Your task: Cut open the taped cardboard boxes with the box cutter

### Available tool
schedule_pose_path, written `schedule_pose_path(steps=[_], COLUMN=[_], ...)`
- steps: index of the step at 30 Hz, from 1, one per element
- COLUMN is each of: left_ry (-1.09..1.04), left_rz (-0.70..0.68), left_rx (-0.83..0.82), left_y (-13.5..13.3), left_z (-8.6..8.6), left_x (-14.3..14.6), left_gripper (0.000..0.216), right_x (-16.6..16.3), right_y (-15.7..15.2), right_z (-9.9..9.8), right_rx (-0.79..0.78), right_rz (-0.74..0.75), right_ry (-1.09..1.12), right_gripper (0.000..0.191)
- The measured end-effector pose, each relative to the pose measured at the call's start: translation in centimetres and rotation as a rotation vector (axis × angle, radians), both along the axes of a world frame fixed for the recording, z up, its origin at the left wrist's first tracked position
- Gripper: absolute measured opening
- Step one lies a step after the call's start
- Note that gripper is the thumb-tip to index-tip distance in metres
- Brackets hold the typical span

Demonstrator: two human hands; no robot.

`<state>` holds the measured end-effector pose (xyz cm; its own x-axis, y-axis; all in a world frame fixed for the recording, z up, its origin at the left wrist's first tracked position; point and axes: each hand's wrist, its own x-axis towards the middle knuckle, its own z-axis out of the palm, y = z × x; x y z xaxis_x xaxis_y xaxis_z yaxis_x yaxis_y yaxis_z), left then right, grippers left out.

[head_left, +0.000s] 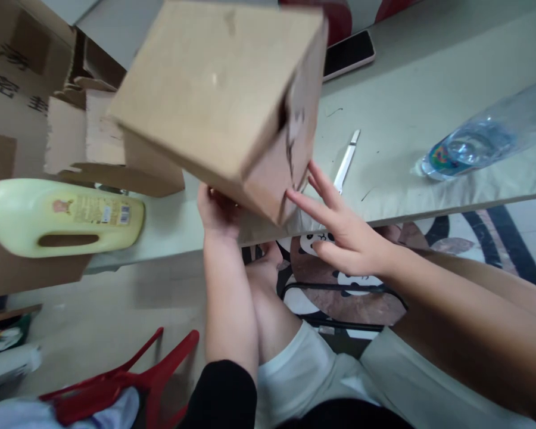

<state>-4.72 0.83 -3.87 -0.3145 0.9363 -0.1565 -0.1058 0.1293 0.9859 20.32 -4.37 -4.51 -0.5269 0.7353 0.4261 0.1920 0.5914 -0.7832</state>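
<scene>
The cardboard box [214,89] is tilted over the table's [411,101] near edge, where the left hand [220,211] has hold of its underside, fingers curled in and mostly hidden. The right hand [348,229] is spread, grasping nothing, its extended fingertips apparently touching the box's torn end, though blur leaves the contact uncertain. A slim cutter [347,159] lies just beyond, between box and water bottle [473,146].
</scene>
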Motion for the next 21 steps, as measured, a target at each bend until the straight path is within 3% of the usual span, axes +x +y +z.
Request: schedule_pose_path(steps=[5, 9, 14, 21], left_ry=[-0.151, -0.073, -0.022, 0.211], left_rz=[-0.083, -0.179, -0.273, -0.658], left_rx=[-0.158, -0.236, -0.295, -0.648], left_y=[0.4, 0.5, 0.0, -1.4], left_z=[0.0, -0.5, -0.1, 1.1], left_x=[0.8, 0.8, 1.5, 1.8], left_gripper=[0.041, 0.058, 0.062, 0.058], right_x=[1.2, 1.4, 1.3, 2.0], right_y=[0.8, 1.0, 0.8, 0.7], right_z=[0.2, 0.4, 1.1, 1.7], right_rx=[0.033, 0.035, 0.060, 0.126], right_rz=[-0.069, -0.153, -0.276, -0.344], right_ry=[-0.051, -0.070, -0.053, -0.127], right_gripper=[0.075, 0.072, 0.062, 0.053])
